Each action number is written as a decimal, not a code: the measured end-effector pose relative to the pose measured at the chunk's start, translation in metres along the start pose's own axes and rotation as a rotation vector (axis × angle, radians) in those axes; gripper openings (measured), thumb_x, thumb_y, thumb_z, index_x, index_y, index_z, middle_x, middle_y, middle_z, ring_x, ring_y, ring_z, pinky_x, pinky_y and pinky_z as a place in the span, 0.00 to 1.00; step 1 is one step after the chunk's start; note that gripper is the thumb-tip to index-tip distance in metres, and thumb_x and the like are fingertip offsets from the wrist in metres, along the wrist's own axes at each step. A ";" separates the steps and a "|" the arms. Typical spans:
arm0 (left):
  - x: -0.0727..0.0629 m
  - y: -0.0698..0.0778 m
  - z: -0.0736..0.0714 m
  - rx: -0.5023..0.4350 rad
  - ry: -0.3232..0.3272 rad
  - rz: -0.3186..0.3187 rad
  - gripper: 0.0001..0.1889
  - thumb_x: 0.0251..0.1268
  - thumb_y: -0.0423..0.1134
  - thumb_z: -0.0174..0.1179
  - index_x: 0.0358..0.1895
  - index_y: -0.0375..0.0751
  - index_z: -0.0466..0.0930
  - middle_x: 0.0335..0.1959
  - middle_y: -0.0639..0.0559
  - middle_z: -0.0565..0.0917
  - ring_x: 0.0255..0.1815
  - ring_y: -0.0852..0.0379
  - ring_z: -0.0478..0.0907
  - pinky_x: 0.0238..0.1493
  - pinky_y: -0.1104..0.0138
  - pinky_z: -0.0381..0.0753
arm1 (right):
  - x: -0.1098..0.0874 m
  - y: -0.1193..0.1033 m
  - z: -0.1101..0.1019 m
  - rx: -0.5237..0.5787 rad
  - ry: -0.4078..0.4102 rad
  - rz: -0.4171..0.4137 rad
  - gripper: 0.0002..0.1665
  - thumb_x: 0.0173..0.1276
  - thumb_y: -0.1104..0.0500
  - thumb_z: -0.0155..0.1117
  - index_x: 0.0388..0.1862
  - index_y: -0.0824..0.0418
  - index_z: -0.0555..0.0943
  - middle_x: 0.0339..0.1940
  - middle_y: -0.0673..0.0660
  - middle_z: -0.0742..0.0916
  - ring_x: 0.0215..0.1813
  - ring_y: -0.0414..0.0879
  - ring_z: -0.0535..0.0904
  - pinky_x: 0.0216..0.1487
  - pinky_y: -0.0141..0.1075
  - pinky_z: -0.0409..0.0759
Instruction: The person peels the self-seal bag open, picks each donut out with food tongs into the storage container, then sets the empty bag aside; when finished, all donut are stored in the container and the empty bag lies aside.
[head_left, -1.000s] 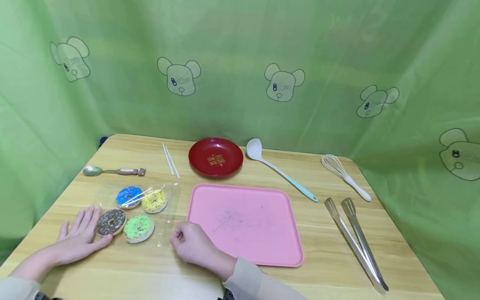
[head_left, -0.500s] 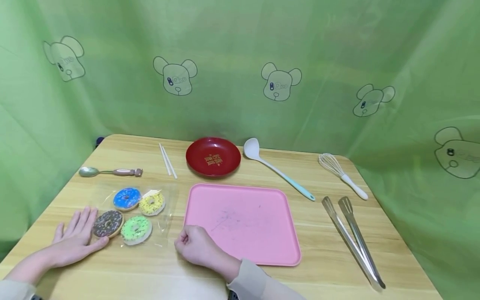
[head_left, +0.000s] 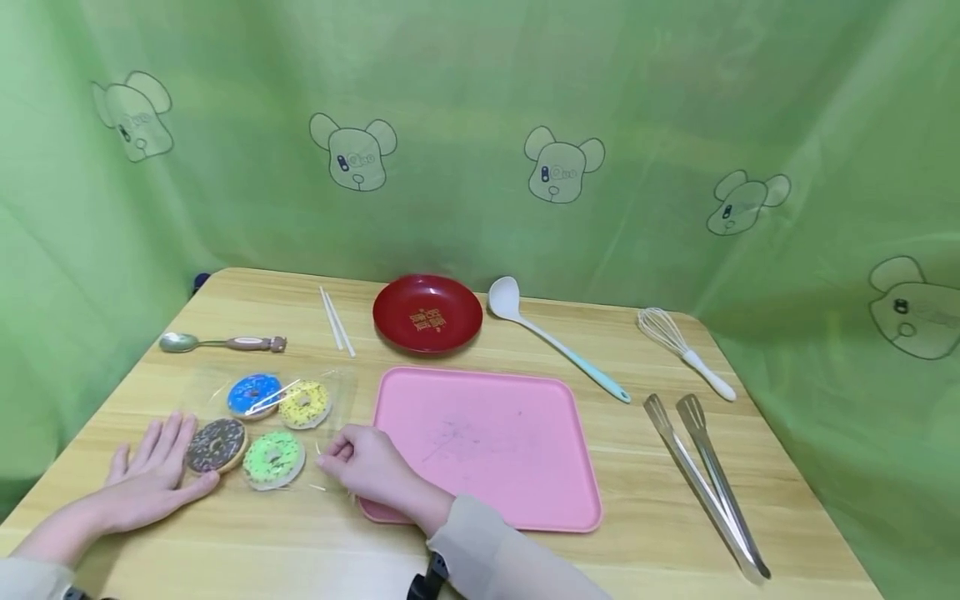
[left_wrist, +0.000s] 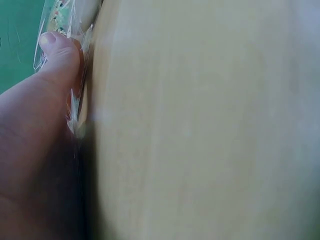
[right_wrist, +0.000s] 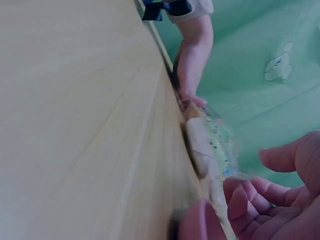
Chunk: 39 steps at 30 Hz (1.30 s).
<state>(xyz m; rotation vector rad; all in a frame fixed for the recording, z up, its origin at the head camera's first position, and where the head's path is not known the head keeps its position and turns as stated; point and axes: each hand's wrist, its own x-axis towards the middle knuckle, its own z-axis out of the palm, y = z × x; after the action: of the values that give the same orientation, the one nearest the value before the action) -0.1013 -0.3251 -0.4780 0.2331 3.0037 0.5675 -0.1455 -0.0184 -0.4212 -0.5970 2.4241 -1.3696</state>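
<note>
My left hand (head_left: 153, 475) lies flat with spread fingers on the left side of a clear plastic bag (head_left: 341, 392), its thumb beside the chocolate-brown doughnut (head_left: 216, 446). Blue (head_left: 254, 395), yellow (head_left: 305, 405) and green (head_left: 273, 460) doughnuts with sprinkles also lie in the bag. My right hand (head_left: 371, 467) is at the bag's right edge, over the left rim of a pink tray (head_left: 487, 450). In the right wrist view its fingers (right_wrist: 240, 200) are loosely curled near the bag's edge, the thumb apart from them. Whether they touch the plastic is hard to tell.
Behind the bag lie a spoon (head_left: 225, 342) and white chopsticks (head_left: 337, 322). A red plate (head_left: 427, 313) and a ladle (head_left: 558, 339) are at the back. Metal tongs (head_left: 708, 487) and a whisk (head_left: 686, 354) lie at right. Green curtain (head_left: 465, 92) surrounds the table.
My right hand shifts slightly right, then moves left and away from me to the bag's right edge, its fist-like fingers loosening. My left hand stays in place. The camera view has shifted a little.
</note>
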 end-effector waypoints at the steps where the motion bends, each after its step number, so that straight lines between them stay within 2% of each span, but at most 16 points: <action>1: 0.000 0.001 -0.001 0.000 -0.005 0.004 0.49 0.67 0.60 0.46 0.70 0.30 0.26 0.69 0.27 0.28 0.67 0.32 0.19 0.53 0.33 0.16 | 0.003 0.000 0.002 -0.018 0.006 0.010 0.07 0.60 0.58 0.66 0.28 0.59 0.78 0.20 0.45 0.77 0.23 0.34 0.71 0.26 0.25 0.73; 8: 0.000 0.002 0.004 -0.001 -0.013 0.007 0.49 0.66 0.60 0.46 0.70 0.30 0.26 0.69 0.26 0.29 0.67 0.31 0.20 0.54 0.33 0.16 | 0.013 0.001 0.011 -0.055 0.038 0.099 0.10 0.61 0.60 0.65 0.22 0.58 0.76 0.15 0.47 0.76 0.13 0.38 0.69 0.15 0.27 0.70; 13: 0.000 0.003 0.004 0.002 -0.015 0.000 0.49 0.66 0.60 0.46 0.70 0.30 0.27 0.69 0.26 0.30 0.68 0.31 0.21 0.54 0.32 0.18 | 0.014 0.003 0.012 -0.136 0.022 0.068 0.16 0.61 0.62 0.62 0.14 0.57 0.73 0.12 0.46 0.74 0.15 0.37 0.67 0.18 0.26 0.69; 17: 0.001 0.003 0.004 -0.007 -0.028 0.000 0.49 0.66 0.61 0.46 0.70 0.29 0.26 0.69 0.26 0.30 0.67 0.30 0.20 0.54 0.32 0.18 | 0.012 0.003 0.009 -0.130 0.013 0.064 0.21 0.61 0.63 0.61 0.10 0.56 0.68 0.09 0.47 0.71 0.14 0.37 0.66 0.18 0.26 0.67; 21: 0.002 0.002 0.006 -0.011 -0.020 0.002 0.50 0.66 0.61 0.45 0.70 0.31 0.25 0.69 0.27 0.28 0.67 0.31 0.18 0.54 0.34 0.15 | 0.008 0.006 0.003 -0.123 0.016 0.038 0.17 0.61 0.65 0.60 0.14 0.57 0.70 0.12 0.47 0.72 0.17 0.37 0.68 0.21 0.26 0.69; 25: 0.001 0.005 0.003 -0.016 -0.018 -0.009 0.50 0.66 0.60 0.46 0.70 0.30 0.25 0.69 0.26 0.29 0.67 0.30 0.19 0.54 0.33 0.16 | 0.005 0.011 -0.004 -0.073 0.014 0.022 0.09 0.61 0.65 0.60 0.21 0.59 0.76 0.13 0.47 0.77 0.18 0.37 0.72 0.27 0.25 0.73; 28: 0.001 0.007 0.001 -0.019 -0.032 -0.017 0.50 0.67 0.60 0.46 0.69 0.28 0.25 0.68 0.25 0.30 0.66 0.28 0.21 0.54 0.32 0.18 | 0.003 0.014 -0.008 -0.029 0.018 0.030 0.08 0.62 0.63 0.61 0.23 0.60 0.76 0.14 0.48 0.78 0.17 0.37 0.74 0.28 0.25 0.74; 39: 0.002 -0.001 0.000 -0.011 -0.029 -0.017 0.50 0.67 0.62 0.44 0.68 0.27 0.23 0.68 0.26 0.26 0.66 0.31 0.17 0.53 0.33 0.16 | 0.001 0.020 -0.017 0.071 0.049 0.086 0.07 0.62 0.64 0.62 0.25 0.61 0.76 0.14 0.52 0.80 0.17 0.40 0.75 0.20 0.28 0.74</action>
<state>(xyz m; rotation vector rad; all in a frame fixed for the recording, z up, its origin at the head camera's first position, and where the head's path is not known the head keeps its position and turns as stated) -0.1032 -0.3258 -0.4783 0.2124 2.9708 0.5732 -0.1579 0.0027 -0.4296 -0.4424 2.3976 -1.4435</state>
